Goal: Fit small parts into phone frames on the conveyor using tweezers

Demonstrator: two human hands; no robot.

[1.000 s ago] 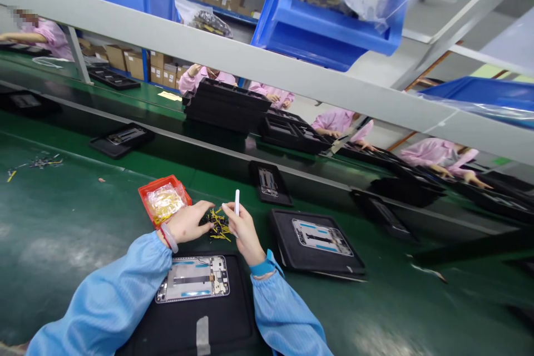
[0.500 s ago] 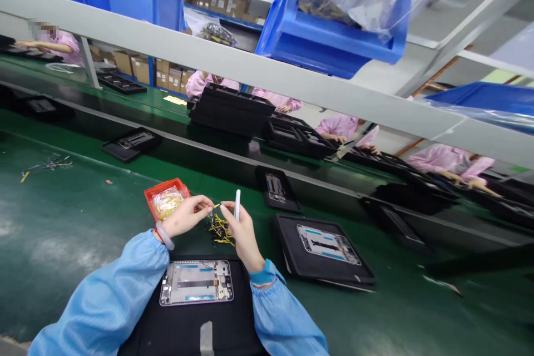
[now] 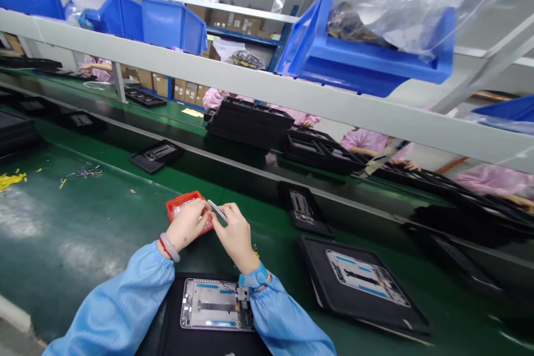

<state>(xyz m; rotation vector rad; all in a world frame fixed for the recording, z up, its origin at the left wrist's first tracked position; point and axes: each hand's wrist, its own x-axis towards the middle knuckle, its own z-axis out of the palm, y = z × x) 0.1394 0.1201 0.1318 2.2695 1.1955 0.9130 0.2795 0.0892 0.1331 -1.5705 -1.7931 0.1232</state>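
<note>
The left hand and right hand work close together just in front of a small red tray, and a slim white stick sits between them, tilted, with its upper end reaching over the tray's near side. The right fingers are pressed together and appear to pinch the stick near its lower end. The left fingers are bunched, with their tips just beside it, but the hands overlap too closely to tell whether they grip it as well. The hands are held up and close together, and the work stays tight above the tray, clear of the black tray and the phone frame lying under the forearms. A pale bangle circles the left wrist, and a blue band sits at the right cuff. The green worktop also carries a second black tray with a frame, and yellow scraps lie at its far left. Beyond a long grey rail, blue bins sit on a shelf, people in pink smocks work along another belt, and cardboard boxes stand behind them.
</note>
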